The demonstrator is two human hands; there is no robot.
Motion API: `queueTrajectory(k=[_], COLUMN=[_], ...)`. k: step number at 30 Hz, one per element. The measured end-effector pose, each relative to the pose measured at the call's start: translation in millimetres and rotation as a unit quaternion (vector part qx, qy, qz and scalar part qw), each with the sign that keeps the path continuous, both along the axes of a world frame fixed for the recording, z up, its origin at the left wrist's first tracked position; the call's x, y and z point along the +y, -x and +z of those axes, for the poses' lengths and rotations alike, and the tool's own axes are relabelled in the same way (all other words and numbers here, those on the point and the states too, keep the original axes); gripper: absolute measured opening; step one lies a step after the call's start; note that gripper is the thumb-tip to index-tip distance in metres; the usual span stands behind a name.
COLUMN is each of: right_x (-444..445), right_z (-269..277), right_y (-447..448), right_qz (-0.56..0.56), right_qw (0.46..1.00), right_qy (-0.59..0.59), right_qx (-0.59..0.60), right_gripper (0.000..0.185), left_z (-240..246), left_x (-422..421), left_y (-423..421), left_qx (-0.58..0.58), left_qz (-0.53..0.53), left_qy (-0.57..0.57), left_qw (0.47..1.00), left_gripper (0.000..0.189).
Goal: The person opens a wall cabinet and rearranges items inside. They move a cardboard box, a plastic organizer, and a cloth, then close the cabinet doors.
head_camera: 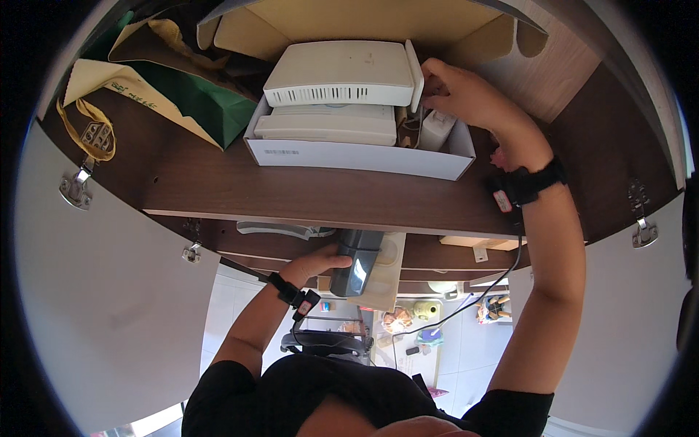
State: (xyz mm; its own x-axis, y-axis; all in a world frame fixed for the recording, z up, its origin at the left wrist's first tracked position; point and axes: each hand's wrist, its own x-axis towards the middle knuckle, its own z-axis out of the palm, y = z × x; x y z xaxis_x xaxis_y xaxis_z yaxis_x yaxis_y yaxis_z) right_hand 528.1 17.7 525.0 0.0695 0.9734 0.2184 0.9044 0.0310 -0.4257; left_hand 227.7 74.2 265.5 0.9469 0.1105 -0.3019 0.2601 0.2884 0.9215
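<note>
My left hand (314,265) grips a dark grey glossy case (357,265) at the lower shelf, thumb across its front; the other fingers are hidden. Above, my right hand (464,95) is at the right end of an open white cardboard box (355,158), fingers curled beside a thin upright white panel (414,76). Whether the fingertips pinch anything cannot be made out. A white vented device (338,71) lies on top of another white device (327,128) in the box. Below my right hand stands a white adapter-like block (437,130), partly covered by the fingers.
The box stands on a brown cabinet shelf (284,188), its cardboard lid (355,22) raised behind. Green-and-cream paper bags (180,104) lie left. White doors (109,284) hang open on both sides. A cream tray (385,273) juts out beside the case. A cable (475,297) trails from my right wrist.
</note>
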Motion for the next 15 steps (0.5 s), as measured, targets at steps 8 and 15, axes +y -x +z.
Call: queueTrajectory(k=[8,15], right_x=[35,33], right_z=[18,9], right_y=[13,11], right_qz=[-0.049,-0.076], right_qw=[0.974,0.983], right_qy=[0.137,0.115], right_qx=[-0.176,-0.119], right_gripper=[0.054,0.051], left_z=[-3,-10], left_x=[4,7], left_y=[0,-3], left_qx=[0.015,-0.011], left_qz=[-0.019,-0.021], left_qy=[0.029,0.007], left_qw=[0.999,1.000], left_gripper=[0.092,0.088])
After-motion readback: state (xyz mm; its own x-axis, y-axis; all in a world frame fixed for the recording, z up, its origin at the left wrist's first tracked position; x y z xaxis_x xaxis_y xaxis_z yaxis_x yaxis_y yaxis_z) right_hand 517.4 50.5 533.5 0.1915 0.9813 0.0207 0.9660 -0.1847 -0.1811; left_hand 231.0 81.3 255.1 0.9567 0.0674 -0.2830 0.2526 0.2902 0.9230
